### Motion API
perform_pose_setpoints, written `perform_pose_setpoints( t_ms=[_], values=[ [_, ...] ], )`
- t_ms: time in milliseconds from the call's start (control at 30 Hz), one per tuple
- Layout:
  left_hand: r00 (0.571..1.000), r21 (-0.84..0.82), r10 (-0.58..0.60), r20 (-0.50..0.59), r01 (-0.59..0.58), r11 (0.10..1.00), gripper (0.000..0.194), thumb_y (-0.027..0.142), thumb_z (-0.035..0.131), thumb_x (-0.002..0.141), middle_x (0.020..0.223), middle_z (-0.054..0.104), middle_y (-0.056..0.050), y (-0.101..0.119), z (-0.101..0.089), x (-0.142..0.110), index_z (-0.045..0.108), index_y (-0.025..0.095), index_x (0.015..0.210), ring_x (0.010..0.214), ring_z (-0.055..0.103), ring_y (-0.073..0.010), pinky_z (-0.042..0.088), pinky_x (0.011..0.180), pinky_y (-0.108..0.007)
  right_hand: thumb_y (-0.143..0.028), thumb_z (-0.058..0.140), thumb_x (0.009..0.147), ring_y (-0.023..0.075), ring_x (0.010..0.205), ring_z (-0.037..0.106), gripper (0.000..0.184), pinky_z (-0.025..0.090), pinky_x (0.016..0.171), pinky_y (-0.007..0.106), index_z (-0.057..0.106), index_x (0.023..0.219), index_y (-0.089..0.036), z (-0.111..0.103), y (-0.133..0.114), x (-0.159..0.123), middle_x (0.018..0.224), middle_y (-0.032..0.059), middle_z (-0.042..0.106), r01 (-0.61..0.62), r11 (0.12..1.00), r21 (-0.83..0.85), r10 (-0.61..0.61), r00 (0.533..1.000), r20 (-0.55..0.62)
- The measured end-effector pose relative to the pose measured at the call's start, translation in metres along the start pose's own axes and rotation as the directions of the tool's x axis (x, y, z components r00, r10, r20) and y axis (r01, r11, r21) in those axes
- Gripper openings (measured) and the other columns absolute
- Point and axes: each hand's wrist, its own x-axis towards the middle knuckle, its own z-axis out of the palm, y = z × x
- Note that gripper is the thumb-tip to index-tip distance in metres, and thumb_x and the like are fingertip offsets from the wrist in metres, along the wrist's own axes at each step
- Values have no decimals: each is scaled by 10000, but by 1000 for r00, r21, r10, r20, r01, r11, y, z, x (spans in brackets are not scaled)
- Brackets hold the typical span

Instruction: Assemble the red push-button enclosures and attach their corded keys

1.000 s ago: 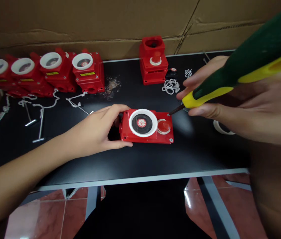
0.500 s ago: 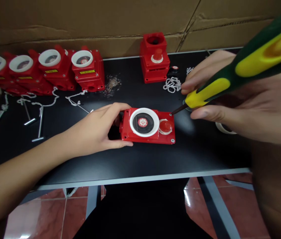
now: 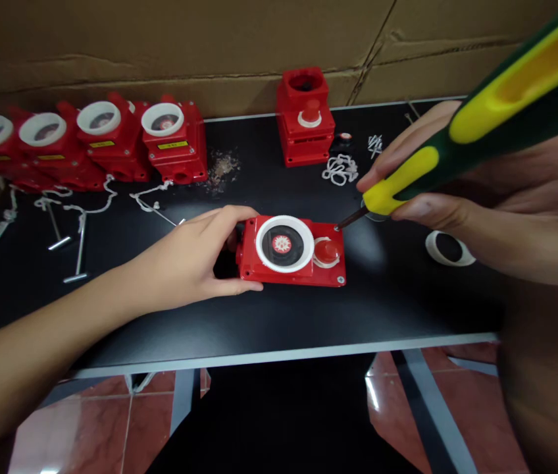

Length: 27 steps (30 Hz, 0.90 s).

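A red box (image 3: 254, 264) with a white ring, a dark round window and a red button lies flat on the black table. My left hand (image 3: 204, 257) is closed around its left end, thumb along the near side. In my right hand (image 3: 501, 191) is a green and yellow screwdriver (image 3: 422, 174), held slanted with the fingers near the front of its handle. The tip of its shaft rests at the screw (image 3: 337, 228) in the box's far right corner. Another screw (image 3: 341, 280) sits in the near right corner.
Several finished-looking red boxes (image 3: 177, 141) with white rings and corded metal bars stand at the left. Behind is one red box (image 3: 307, 125) without a ring, beside white cord (image 3: 341, 170) and small screws (image 3: 375, 145). A loose white ring (image 3: 449, 249) lies right. Cardboard (image 3: 239, 46) backs the table.
My right hand and the screwdriver have shifted slightly, and the handle is turned a little. The loose white ring shows more fully. My left hand keeps its hold on the box.
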Motion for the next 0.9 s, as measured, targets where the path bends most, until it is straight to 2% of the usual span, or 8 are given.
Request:
perform_pose_setpoints(
  t_ms=[67,133,300,433,567,667,800,900],
  values=[
    [1000,1,6,1,-6,1000,836,753,902,1065,1514,821,-155,-1,0,0,632,211,1641,1195,873,-342,707,1202,-486,-270,1085,942,320,951,848,275,782,809,492,967,1138,-423,1,-6,1,1136,41,921,-11,996,-85,15,999,42],
    [1000,8,15,-1,-15,1000,840,747,915,1061,1512,821,-156,-2,1,0,631,211,1642,1203,873,-347,704,1205,-484,-190,1087,916,296,860,795,300,713,722,493,946,1085,-394,6,-9,1,1070,40,883,6,997,-71,-9,999,-36],
    [1000,22,29,-5,-28,999,831,729,929,1061,1511,819,-154,-3,3,1,638,206,1637,1165,873,-332,704,1178,-467,-321,1270,735,188,609,602,427,515,503,451,881,909,-301,21,-1,8,921,24,830,105,991,89,-90,984,-155],
    [999,19,32,-7,-32,999,824,744,910,1070,1508,818,-151,-3,3,1,637,212,1636,1179,871,-339,703,1184,-480,-332,1279,718,196,699,741,461,656,556,378,888,960,-296,17,8,11,953,9,870,98,989,111,-89,992,-87],
    [1000,36,23,-13,-23,999,873,801,893,1062,1495,821,-157,-3,2,0,630,210,1649,1218,867,-360,695,1210,-497,-160,1142,880,251,1042,937,424,833,869,362,963,1218,-341,4,12,8,1183,-2,941,73,988,135,-78,996,31],
    [1000,36,22,-12,-21,999,882,803,893,1060,1489,821,-158,-2,1,1,632,202,1650,1214,868,-360,700,1198,-485,-55,993,996,201,1015,938,492,830,881,301,962,1361,-384,-2,12,4,1251,-15,959,72,989,127,-87,990,111],
    [1000,17,15,-6,-15,1000,845,771,901,1057,1477,824,-143,-1,1,1,642,209,1632,1154,866,-331,710,1174,-469,-112,1020,990,231,1066,945,353,827,927,325,964,1236,-358,-1,11,4,1205,-4,955,100,991,90,-108,989,97],
    [1000,11,17,-7,-17,1000,825,764,905,1056,1471,828,-136,-1,0,0,656,212,1616,1108,859,-311,715,1150,-458,-133,1070,929,236,996,917,315,789,824,328,932,1136,-326,4,12,7,1153,12,941,117,991,68,-120,992,42]
  ],
)
